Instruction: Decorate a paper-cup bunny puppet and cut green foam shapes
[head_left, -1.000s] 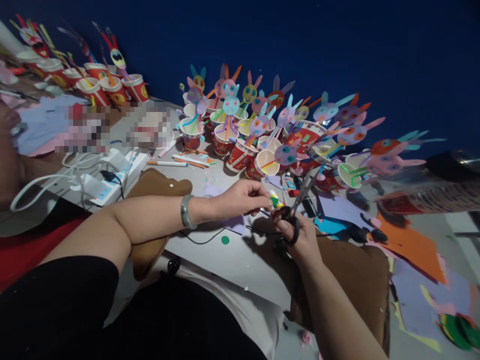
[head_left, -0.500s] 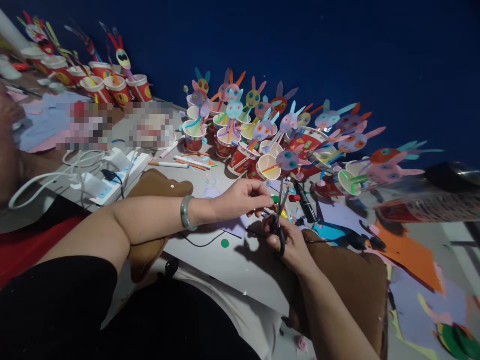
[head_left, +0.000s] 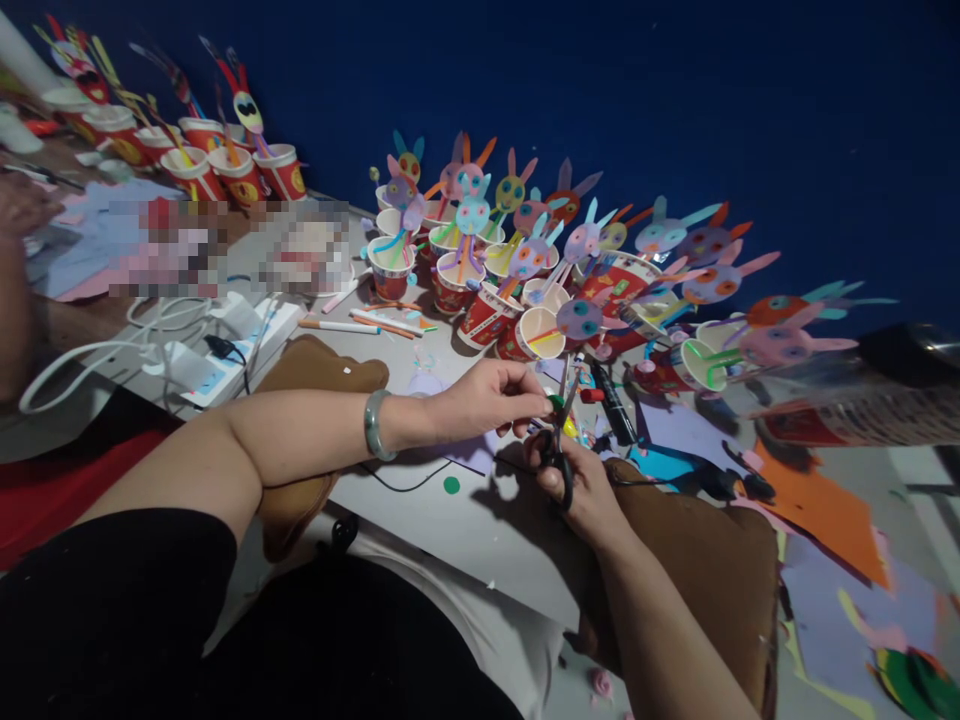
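Observation:
My left hand (head_left: 491, 402) pinches a small piece of green paper (head_left: 556, 402) between thumb and fingertips. Black-handled scissors (head_left: 561, 455) are gripped in my right hand (head_left: 581, 485), their blades parted and pointing up beside the green piece. Whether the blades touch the paper I cannot tell. A green paper disc (head_left: 451, 485) lies on the white table (head_left: 442, 530) below my hands. Beneath my left hand is a sheet of purple paper (head_left: 472, 455), partly covered.
Paper cups with rabbit-faced figures (head_left: 487, 310) crowd the back of the table. A power strip (head_left: 247, 350) with white cables lies left, near another person's arm (head_left: 19, 290). A black marker (head_left: 613, 405), orange paper (head_left: 821, 510) and a clear bottle (head_left: 847, 410) are right. Brown cushions (head_left: 690, 560) flank my hands.
The scissor blades stand wider apart than before, close to the green piece. Both hands stay in nearly the same place, and the view has shifted slightly.

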